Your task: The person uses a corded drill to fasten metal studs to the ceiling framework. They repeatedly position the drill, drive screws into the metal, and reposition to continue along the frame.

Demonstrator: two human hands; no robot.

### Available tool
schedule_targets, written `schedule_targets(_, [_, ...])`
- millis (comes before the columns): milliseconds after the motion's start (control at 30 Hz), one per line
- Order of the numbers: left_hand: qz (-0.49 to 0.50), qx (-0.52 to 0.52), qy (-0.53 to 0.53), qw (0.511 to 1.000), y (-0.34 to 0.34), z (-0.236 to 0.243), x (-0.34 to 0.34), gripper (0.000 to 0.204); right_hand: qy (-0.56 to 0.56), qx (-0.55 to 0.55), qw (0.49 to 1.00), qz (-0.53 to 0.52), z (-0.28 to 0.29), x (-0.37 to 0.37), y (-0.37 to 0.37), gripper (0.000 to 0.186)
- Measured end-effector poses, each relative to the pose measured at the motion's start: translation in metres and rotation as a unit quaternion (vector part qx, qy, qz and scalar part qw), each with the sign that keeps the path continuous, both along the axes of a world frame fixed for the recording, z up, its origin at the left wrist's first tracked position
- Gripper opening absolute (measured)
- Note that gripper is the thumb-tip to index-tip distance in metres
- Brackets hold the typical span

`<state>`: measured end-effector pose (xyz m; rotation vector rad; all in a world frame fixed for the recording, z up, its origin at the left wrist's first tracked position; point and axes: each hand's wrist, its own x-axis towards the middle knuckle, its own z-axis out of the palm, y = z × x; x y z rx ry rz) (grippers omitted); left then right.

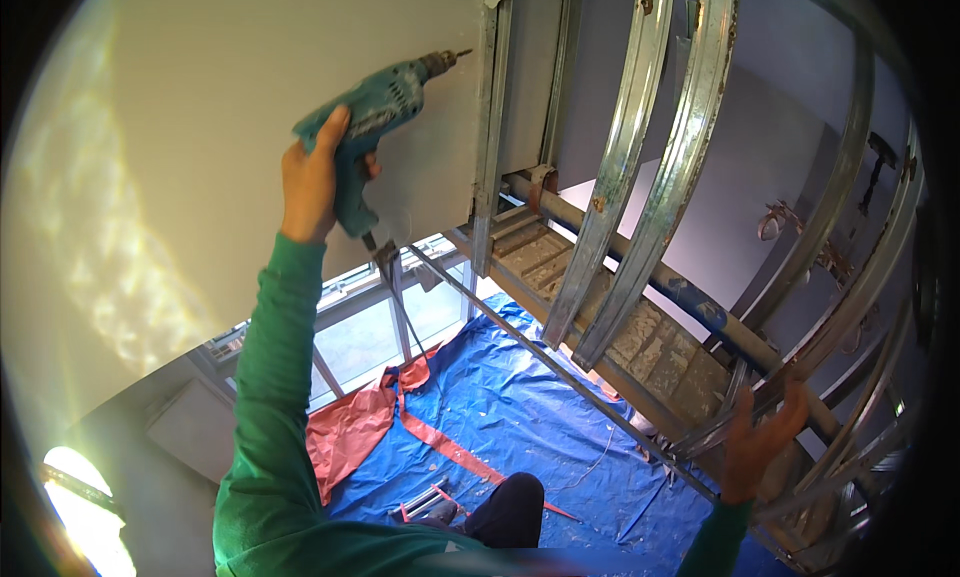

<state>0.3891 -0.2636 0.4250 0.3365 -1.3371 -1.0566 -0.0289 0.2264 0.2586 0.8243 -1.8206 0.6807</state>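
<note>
My left hand (312,182) is wrapped round the handle of a teal power drill (385,102), raised in front of a pale wall panel (230,37). The drill's bit points right and slightly up, toward the upright metal stud (490,107) at the panel's edge; a gap shows between them. A dark cord hangs from the base of the handle. At the lower right, my right hand (757,447) is raised with thumb and fingers apart and nothing visible in it. It is close to the metal framing there; whether it touches the framing I cannot tell.
Two bright metal studs (690,107) run down in front of a dirt-caked plank platform (640,347). A pipe (690,302) lies along the platform. Far below, blue sheeting (470,377) and red sheeting (350,437) cover the floor beside windows (365,352). A thin bar (560,372) crosses diagonally.
</note>
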Motion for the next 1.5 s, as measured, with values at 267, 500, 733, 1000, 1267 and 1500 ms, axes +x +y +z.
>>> schedule_targets(267, [-0.001, 0.021, -0.035, 0.999, -0.036, 0.048, -0.034, 0.051, 0.006, -0.105, 0.994, 0.034, 0.001, -0.009, -0.01, 0.084])
schedule_targets(500, [0.013, 0.034, -0.047, 0.998, -0.063, 0.058, -0.046, 0.054, -0.25, -0.125, 0.96, 0.017, -0.008, -0.026, -0.013, 0.081])
schedule_targets(733, [0.024, 0.021, -0.063, 0.998, -0.067, 0.06, -0.052, 0.054, -0.251, -0.14, 0.955, 0.066, -0.027, -0.039, -0.017, 0.072])
schedule_targets(1000, [0.029, 0.03, -0.055, 0.998, -0.067, 0.063, -0.055, 0.055, -0.252, -0.146, 0.955, 0.058, -0.026, -0.038, -0.018, 0.069])
schedule_targets(1267, [0.036, 0.025, -0.064, 0.997, -0.07, 0.064, -0.057, 0.053, -0.25, -0.148, 0.954, 0.08, -0.024, -0.033, -0.019, 0.066])
schedule_targets(1500, [0.025, 0.012, -0.04, 0.999, -0.065, 0.061, -0.056, 0.052, -0.231, -0.147, 0.962, 0.022, -0.03, -0.04, -0.02, 0.07])
